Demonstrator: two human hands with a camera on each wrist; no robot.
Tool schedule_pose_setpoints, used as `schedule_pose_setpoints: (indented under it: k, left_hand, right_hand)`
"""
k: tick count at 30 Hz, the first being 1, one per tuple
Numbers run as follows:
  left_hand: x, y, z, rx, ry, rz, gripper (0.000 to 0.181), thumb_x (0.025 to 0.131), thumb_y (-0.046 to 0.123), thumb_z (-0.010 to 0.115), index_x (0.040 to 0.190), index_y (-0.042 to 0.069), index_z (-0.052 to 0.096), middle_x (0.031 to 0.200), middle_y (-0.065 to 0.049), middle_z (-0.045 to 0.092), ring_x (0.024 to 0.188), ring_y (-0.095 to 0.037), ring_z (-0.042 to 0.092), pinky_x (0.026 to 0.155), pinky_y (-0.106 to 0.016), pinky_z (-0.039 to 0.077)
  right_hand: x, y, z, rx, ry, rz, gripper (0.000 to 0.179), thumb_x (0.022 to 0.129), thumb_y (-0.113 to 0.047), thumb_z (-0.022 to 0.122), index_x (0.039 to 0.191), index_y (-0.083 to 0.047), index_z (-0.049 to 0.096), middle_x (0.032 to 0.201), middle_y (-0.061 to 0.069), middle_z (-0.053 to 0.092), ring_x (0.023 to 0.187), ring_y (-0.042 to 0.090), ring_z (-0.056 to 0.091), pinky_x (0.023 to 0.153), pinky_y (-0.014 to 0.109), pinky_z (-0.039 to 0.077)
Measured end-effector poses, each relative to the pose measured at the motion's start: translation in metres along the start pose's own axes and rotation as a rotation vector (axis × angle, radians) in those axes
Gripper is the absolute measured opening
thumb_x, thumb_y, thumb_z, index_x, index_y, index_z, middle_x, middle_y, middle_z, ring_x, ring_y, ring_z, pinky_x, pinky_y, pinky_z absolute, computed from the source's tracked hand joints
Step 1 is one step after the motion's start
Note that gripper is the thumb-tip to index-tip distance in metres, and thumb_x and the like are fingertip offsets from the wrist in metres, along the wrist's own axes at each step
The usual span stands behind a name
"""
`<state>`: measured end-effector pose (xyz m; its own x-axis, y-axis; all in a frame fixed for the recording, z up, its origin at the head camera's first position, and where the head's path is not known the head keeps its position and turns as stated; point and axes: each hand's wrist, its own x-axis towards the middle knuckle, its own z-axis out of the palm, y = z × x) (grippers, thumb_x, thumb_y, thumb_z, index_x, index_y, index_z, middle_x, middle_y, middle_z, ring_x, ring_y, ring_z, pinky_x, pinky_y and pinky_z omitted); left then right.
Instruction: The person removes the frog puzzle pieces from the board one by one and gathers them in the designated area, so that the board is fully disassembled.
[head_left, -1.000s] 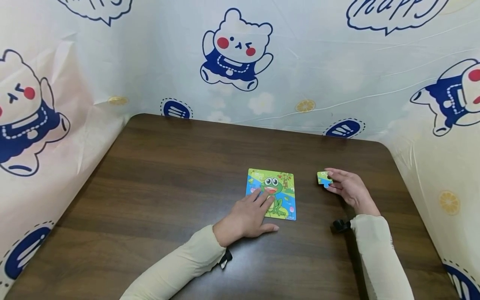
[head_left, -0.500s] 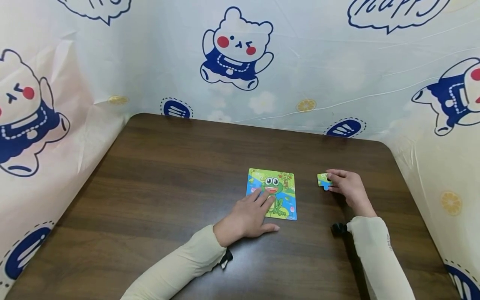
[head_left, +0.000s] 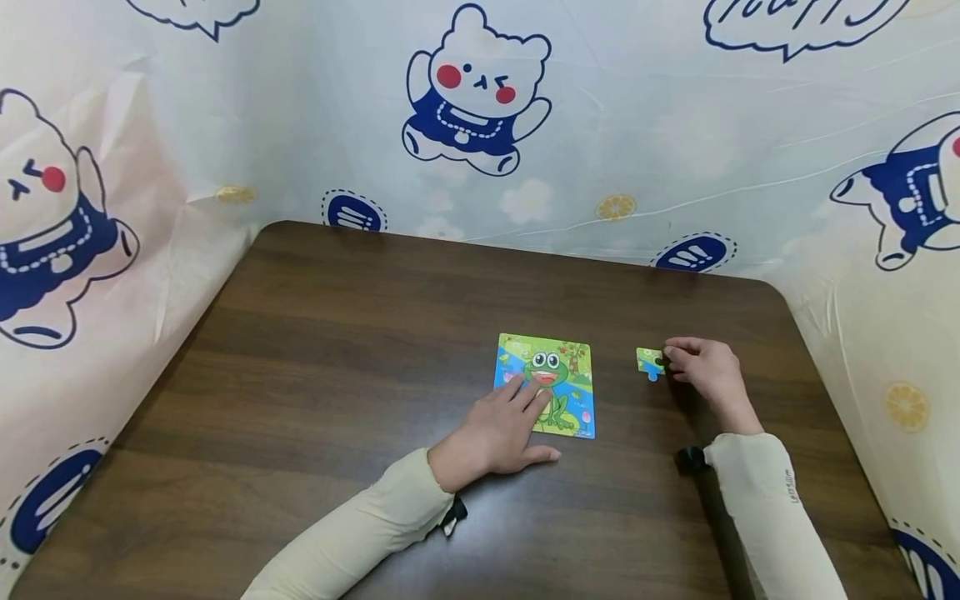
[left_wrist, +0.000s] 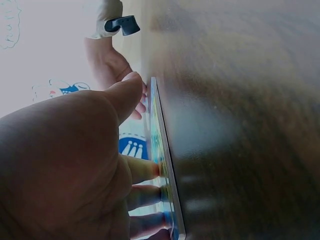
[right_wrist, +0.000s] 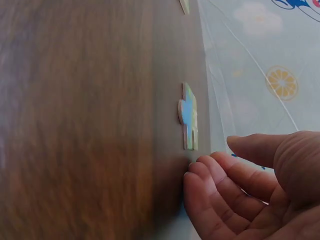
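A square frog puzzle [head_left: 573,400] in green and blue lies flat on the dark wooden table [head_left: 360,350]. My left hand [head_left: 491,433] rests on its lower left part with fingers spread, covering some of the picture. In the left wrist view those fingertips press on the face of the thin puzzle [left_wrist: 165,150]. To the right, a small puzzle piece [head_left: 648,362] with a blue tab lies on the table. My right hand [head_left: 708,375] is just beside it. The right wrist view shows the piece [right_wrist: 188,117] apart from the loosely bent fingers [right_wrist: 202,187], thumb spread away.
A printed cloth [head_left: 637,108] with bear cartoons hangs around the back and sides of the table. Black wrist cameras [head_left: 692,460] are strapped under both cream sleeves [head_left: 772,500]. Wood surface separates the puzzle from the loose piece.
My right hand has let go of the small puzzle piece and drawn slightly right, leaving it on the table. The left hand stays on the frog puzzle. The head view has tilted a little.
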<state>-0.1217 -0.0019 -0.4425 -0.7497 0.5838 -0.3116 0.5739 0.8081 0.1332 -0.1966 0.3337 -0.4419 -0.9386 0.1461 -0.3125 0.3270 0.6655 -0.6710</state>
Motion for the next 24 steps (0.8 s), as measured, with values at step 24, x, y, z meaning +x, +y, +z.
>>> schedule_pose_setpoints:
  k: [24]
  left_hand:
    - [0.0, 0.001, -0.001, -0.019, -0.023, -0.019, 0.087, 0.096, 0.073, 0.042, 0.163, 0.023, 0.021, 0.172, -0.001, 0.015, 0.16, -0.024, 0.013, 0.126, -0.039, 0.026]
  right_hand:
    - [0.005, -0.028, 0.015, 0.072, -0.035, -0.067, 0.048, 0.105, -0.041, 0.054, 0.139, -0.008, 0.061, 0.133, 0.02, 0.066, 0.1, 0.021, 0.073, 0.082, 0.03, 0.061]
